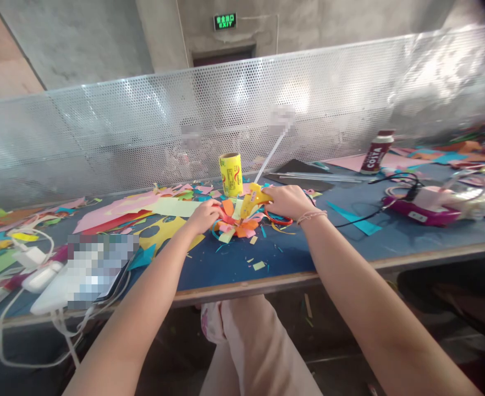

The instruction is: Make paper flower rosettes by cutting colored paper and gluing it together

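Observation:
My right hand (290, 201) grips a yellow glue gun (254, 199) with its nozzle pointing down-left at a colourful paper craft (237, 224) of orange, pink and yellow strips. My left hand (203, 215) rests on the left side of that craft, fingers curled on the paper. A white glue stick (270, 155) pokes up and back from the gun. Both hands sit near the middle of the blue table (296, 256).
A yellow roll (231, 174) stands behind the craft. Pink, yellow and red paper sheets (135, 212) lie to the left, with a power bank and white cables (56, 278). A dark bottle (376, 152), a pink device (419, 209) with black cable and paper scraps lie right. A perforated metal screen (143, 126) backs the table.

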Tool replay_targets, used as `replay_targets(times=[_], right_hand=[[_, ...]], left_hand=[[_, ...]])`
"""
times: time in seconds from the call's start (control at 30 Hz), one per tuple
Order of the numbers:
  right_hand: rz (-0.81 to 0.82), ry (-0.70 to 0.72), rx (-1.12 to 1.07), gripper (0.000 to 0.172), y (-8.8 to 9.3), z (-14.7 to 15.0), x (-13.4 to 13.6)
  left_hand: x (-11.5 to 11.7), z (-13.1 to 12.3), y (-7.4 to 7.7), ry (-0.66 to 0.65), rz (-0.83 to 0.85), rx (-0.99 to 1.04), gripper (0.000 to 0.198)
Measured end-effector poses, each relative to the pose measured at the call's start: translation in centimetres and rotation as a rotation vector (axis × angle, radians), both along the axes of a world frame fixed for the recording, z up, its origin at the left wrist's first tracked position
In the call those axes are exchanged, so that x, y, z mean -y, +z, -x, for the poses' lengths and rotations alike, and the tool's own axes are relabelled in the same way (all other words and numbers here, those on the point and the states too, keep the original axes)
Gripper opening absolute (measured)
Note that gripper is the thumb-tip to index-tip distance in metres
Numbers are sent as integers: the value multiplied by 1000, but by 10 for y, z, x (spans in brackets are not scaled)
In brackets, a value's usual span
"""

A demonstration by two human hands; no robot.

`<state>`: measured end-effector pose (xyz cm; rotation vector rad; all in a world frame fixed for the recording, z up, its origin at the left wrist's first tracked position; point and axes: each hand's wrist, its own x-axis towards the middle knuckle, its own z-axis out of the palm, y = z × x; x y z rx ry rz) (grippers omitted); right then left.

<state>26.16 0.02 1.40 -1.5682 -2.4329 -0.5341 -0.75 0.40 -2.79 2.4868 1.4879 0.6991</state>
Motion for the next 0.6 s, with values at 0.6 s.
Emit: replay_targets(times=[0.6], right_hand=[[-48, -88, -27, 35, -9, 10, -4]], left_hand=[[4, -3, 3, -15, -37, -4, 37]])
